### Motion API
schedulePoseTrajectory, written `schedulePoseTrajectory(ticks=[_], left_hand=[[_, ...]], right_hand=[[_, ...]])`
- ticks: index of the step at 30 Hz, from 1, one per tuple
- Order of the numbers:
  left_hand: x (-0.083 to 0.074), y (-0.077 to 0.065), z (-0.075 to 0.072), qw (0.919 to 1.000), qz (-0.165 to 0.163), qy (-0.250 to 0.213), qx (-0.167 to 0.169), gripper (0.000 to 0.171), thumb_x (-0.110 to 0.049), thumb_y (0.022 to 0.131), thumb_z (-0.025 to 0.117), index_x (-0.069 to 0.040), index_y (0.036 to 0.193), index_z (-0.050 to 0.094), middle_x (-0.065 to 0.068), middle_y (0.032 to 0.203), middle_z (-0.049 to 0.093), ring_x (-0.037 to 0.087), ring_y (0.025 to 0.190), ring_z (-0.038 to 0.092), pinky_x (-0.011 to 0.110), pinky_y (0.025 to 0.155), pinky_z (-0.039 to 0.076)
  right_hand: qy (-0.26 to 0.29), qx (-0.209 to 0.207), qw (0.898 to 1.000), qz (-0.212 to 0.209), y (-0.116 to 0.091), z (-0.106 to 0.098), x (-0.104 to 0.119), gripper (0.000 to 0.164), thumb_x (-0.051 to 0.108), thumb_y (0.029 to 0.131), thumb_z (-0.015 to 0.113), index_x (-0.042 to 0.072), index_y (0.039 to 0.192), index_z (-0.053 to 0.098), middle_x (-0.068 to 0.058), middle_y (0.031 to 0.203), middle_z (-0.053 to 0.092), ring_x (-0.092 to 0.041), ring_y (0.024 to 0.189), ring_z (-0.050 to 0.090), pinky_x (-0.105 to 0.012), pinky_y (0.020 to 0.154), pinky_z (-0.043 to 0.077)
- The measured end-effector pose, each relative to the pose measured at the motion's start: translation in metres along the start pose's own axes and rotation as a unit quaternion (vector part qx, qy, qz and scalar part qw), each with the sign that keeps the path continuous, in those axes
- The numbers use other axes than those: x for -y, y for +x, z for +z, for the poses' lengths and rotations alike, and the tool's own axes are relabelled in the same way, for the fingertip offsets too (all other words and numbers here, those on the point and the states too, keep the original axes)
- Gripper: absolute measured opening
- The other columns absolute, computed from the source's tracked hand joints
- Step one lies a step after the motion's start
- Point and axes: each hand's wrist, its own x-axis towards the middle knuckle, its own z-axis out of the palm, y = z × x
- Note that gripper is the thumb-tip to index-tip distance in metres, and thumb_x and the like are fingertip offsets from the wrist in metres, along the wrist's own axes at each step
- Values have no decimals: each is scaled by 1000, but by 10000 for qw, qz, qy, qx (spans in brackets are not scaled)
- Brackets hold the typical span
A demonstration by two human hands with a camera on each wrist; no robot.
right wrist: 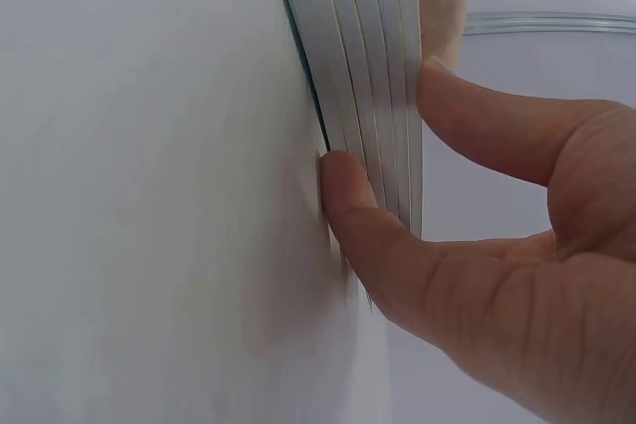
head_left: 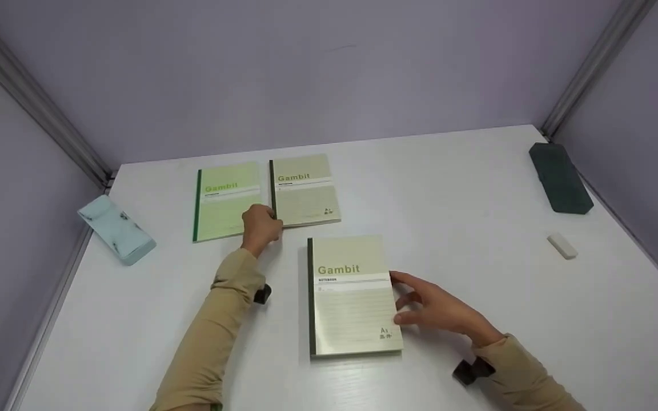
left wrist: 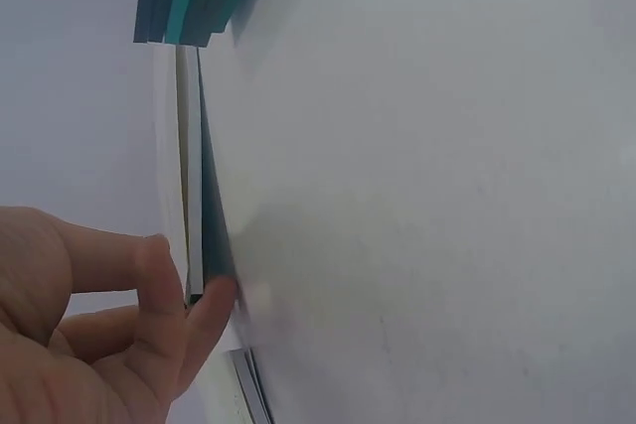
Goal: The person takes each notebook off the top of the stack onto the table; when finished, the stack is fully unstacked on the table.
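Left side first: the left hand (head_left: 261,226) was down at the near corner of the olive notebook (head_left: 306,200), thumb and finger pinching it by its dark spine, right in the narrow gap beside the green notebook (head_left: 229,211). Whether the knuckles brushed the green cover I couldn't tell.

And over to the right hand (head_left: 440,308), grasping the page side of the notebook stack (head_left: 352,319) near the middle of the tabletop's near edge, digits above and below the several books.

Tidy handling here, I reckoned, meant getting the fingertip well under the back cover, raising that corner evenly so the pages didn't fan, and drawing it away from its green neighbour. The right hand did best steadying the stack, spines flush, without nudging it.

Now the surface: a glossy white tabletop (head_left: 449,200), catching a glare below the stack. A pale blue case (head_left: 120,231) lay slantwise at the left edge; a dark green case (head_left: 562,180) lay by the back right corner, a small white block (head_left: 562,246) just nearer along that side. Around it all, lilac-grey walls (head_left: 329,74), with metal posts (head_left: 37,97) running up from both back corners.
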Motion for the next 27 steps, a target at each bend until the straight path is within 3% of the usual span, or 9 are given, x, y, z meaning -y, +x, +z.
schedulePoseTrajectory(ticks=[3, 9, 14, 20, 27], left_hand=[[-3, -3, -4, 9998, 176, -18, -33, 23, 0, 83, 57, 11, 99, 69, 24, 90, 69, 19, 59, 63, 27, 55, 50], [-6, -14, -13, 9973, 644, -345, 70, 27, -5, 88, 60, 8, 111, 66, 21, 106, 66, 31, 98, 62, 41, 85, 50], [-3, -37, -17, 9936, 886, -690, 136, 27, -7, 88, 63, 6, 111, 67, 19, 106, 67, 31, 100, 62, 41, 88, 49], [4, -74, -13, 9912, 706, -1032, 441, 29, -10, 88, 65, 3, 114, 66, 15, 107, 67, 27, 100, 64, 37, 86, 52], [27, -116, 8, 9855, 302, -1346, 985, 39, -17, 91, 64, 4, 124, 60, 14, 112, 65, 25, 102, 63, 34, 79, 54]], right_hand=[[68, -2, 10000, 44, 1, -1, 1, 84, 13, 84, 74, 9, 152, 25, -16, 153, 26, -26, 111, 56, -34, 73, 48], [46, -11, 10000, 13, 3, 0, 0, 84, 13, 84, 74, 8, 152, 24, -15, 152, 27, -25, 110, 56, -34, 75, 47], [34, 9, 10000, 9, 5, 0, -1, 85, 14, 83, 75, 8, 152, 25, -15, 152, 28, -25, 109, 56, -33, 75, 47], [-12, -8, 10000, -13, 4, -1, -1, 84, 14, 84, 75, 8, 152, 25, -16, 152, 28, -25, 110, 56, -35, 76, 47], [-94, 30, 9999, -32, 5, 0, -4, 85, 18, 85, 74, 9, 152, 24, -16, 152, 27, -25, 109, 56, -35, 77, 47]])
